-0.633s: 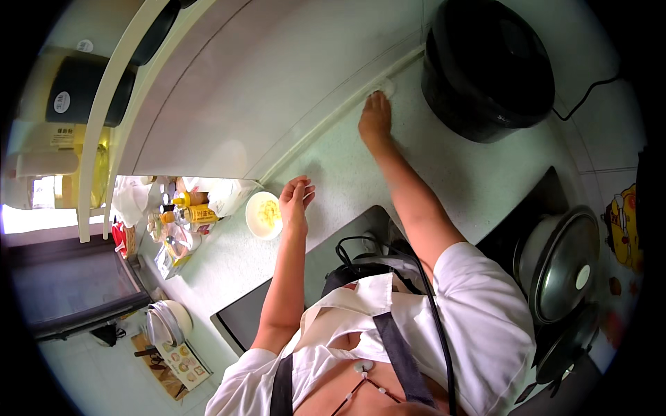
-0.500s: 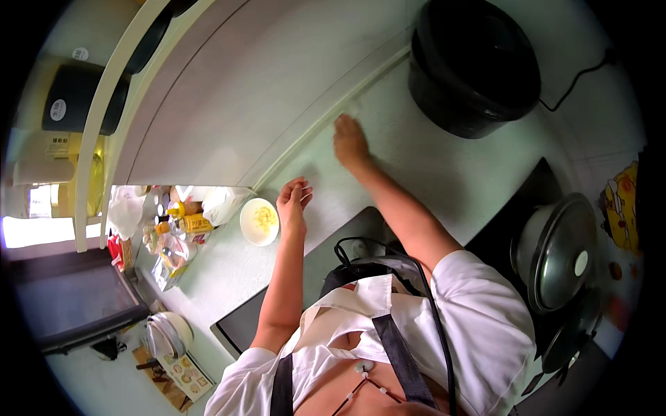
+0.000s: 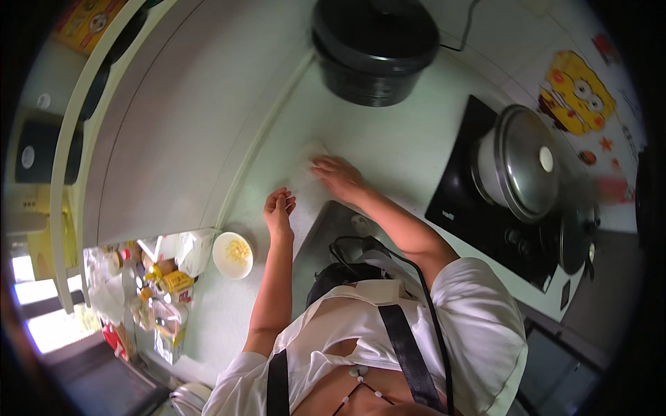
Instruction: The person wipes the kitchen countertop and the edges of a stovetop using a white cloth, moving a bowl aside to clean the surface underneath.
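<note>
My right hand [image 3: 338, 178] is low over the pale worktop, palm down, its fingers bent on a thin whitish sheet [image 3: 316, 154]. The sheet is blurred, and whether it is cloth, paper or film cannot be told. To its left, my left hand [image 3: 279, 210] is closed with fingertips pinched together. Anything between those fingertips is too small or hidden to name. Beside my left hand, apart from it, a white bowl [image 3: 221, 266] holds small pale yellow pieces [image 3: 237, 252].
A large black lidded pot [image 3: 374, 66] stands at the far end of the worktop. On the right, a lidded metal pot [image 3: 520, 163] sits on a black hob [image 3: 454, 194]. Bottles and bags [image 3: 173, 277] crowd the left. A sink [image 3: 322, 232] lies in front of me.
The view has turned and shifted, bringing more of the hob in. My right hand has come nearer my left, and the whitish sheet now shows at its fingers. The left stays closed.
</note>
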`<action>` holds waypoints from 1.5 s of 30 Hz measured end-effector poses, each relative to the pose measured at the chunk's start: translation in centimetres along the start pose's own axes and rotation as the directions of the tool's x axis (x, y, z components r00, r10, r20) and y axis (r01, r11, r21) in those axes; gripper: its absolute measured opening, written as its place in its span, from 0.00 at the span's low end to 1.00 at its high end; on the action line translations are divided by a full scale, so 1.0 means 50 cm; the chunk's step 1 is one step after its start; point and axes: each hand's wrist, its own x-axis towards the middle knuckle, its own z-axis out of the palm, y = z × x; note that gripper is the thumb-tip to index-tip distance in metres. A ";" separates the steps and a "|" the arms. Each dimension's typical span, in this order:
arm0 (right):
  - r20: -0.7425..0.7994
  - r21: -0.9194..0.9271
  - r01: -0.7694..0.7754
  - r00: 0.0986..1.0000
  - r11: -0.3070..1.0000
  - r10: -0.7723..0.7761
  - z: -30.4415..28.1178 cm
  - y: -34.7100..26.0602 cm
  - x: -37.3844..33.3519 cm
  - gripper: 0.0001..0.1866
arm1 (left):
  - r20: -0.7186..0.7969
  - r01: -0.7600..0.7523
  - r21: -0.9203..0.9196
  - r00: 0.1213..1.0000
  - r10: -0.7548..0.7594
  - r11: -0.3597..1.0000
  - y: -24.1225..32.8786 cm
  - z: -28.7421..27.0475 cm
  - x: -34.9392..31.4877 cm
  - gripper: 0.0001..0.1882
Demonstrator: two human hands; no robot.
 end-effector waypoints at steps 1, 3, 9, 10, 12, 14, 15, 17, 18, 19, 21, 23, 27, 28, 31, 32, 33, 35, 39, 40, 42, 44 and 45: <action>-0.013 -0.022 -0.026 1.000 0.999 0.025 -0.017 0.013 -0.030 0.17 | 0.047 0.010 0.002 0.999 -0.010 1.000 -0.009 0.012 0.002 0.09; -0.062 -0.141 -0.152 0.988 0.978 0.145 -0.041 0.037 -0.089 0.21 | 0.109 0.021 0.004 0.994 -0.021 1.000 -0.021 0.036 0.004 0.09; -0.128 -0.272 -0.381 0.924 0.884 0.359 -0.121 0.141 -0.128 0.28 | 0.267 0.005 0.091 0.963 -0.029 0.996 -0.030 0.112 0.017 0.09; -0.155 -0.228 -0.416 0.908 0.880 0.389 -0.132 0.173 -0.116 0.29 | 0.290 -0.010 0.117 0.957 -0.025 0.993 -0.030 0.126 0.021 0.09; -0.243 -0.258 -0.467 0.879 0.846 0.411 -0.164 0.268 -0.108 0.29 | 0.332 -0.023 0.153 0.943 -0.030 0.988 -0.030 0.159 0.024 0.09; -0.379 -0.331 -0.584 0.801 0.741 0.463 -0.207 0.376 -0.130 0.26 | 0.309 -0.039 0.168 0.951 -0.015 0.985 -0.024 0.192 0.028 0.09; -0.354 -0.370 -0.661 0.750 0.652 0.559 -0.243 0.391 -0.130 0.26 | 0.309 -0.040 0.170 0.951 -0.015 0.985 -0.031 0.196 0.033 0.09; -0.252 -0.425 -0.769 0.607 0.477 0.754 -0.302 0.443 -0.138 0.26 | 0.381 -0.009 0.170 0.923 -0.057 0.985 -0.045 0.212 0.038 0.09; -0.275 -0.351 -0.829 0.535 0.435 0.799 -0.321 0.469 -0.137 0.25 | 0.418 -0.006 0.177 0.906 -0.069 0.984 -0.058 0.217 0.046 0.09; -0.288 -0.272 -0.878 0.465 0.394 0.837 -0.333 0.483 -0.125 0.25 | 0.422 -0.014 0.177 0.904 -0.063 0.984 -0.057 0.224 0.048 0.09; -0.370 -0.233 -0.925 0.370 0.301 0.852 -0.342 0.496 -0.106 0.25 | 0.467 -0.012 0.178 0.881 -0.074 0.984 -0.058 0.237 0.047 0.09; -0.436 -0.180 -0.961 0.270 0.210 0.859 -0.338 0.511 -0.087 0.24 | 0.465 -0.036 0.185 0.884 -0.055 0.982 -0.048 0.242 0.044 0.10; -0.507 -0.250 -0.922 0.384 0.294 0.772 -0.305 0.579 -0.075 0.24 | 0.413 -0.031 0.220 0.909 -0.064 0.975 -0.027 0.233 0.037 0.10; -0.510 -0.288 -0.792 0.602 0.538 0.614 -0.278 0.585 -0.062 0.24 | 0.397 -0.022 0.225 0.915 -0.071 0.974 -0.029 0.225 0.035 0.10; -0.341 -0.189 -0.548 0.815 0.815 0.469 -0.241 0.517 -0.032 0.25 | 0.412 -0.021 0.204 0.909 -0.067 0.979 -0.046 0.229 0.037 0.10; -0.354 -0.181 -0.496 0.839 0.849 0.414 -0.217 0.491 -0.039 0.26 | 0.423 -0.018 0.204 0.903 -0.072 0.979 -0.047 0.241 0.039 0.10; -0.362 -0.173 -0.439 0.861 0.882 0.357 -0.183 0.454 -0.062 0.26 | 0.445 -0.035 0.183 0.894 -0.051 0.983 -0.050 0.249 0.039 0.09; -0.310 -0.155 -0.330 0.911 0.931 0.271 -0.139 0.340 -0.123 0.26 | 0.463 -0.046 0.149 0.886 -0.028 0.988 -0.065 0.261 0.050 0.09; -0.117 -0.103 -0.340 0.937 0.935 0.328 -0.172 0.128 -0.243 0.26 | 0.587 -0.555 0.368 0.761 0.276 0.746 -0.095 0.288 0.098 0.08; -0.110 -0.083 -0.366 0.928 0.927 0.356 -0.184 0.108 -0.262 0.26 | 0.695 -0.799 0.430 0.590 0.411 0.420 -0.098 0.304 0.109 0.08; -0.195 -0.086 -0.483 0.866 0.871 0.461 -0.213 0.109 -0.266 0.26 | 0.764 -0.886 0.368 0.462 0.450 0.283 -0.085 0.345 0.117 0.09; -0.393 -0.150 -0.604 0.763 0.783 0.513 -0.260 0.118 -0.238 0.23 | 0.812 -0.925 0.321 0.380 0.443 0.205 -0.073 0.382 0.113 0.09; -0.502 -0.248 -0.641 0.727 0.727 0.469 -0.272 0.155 -0.224 0.20 | 0.817 -0.926 0.315 0.377 0.437 0.209 -0.078 0.389 0.112 0.09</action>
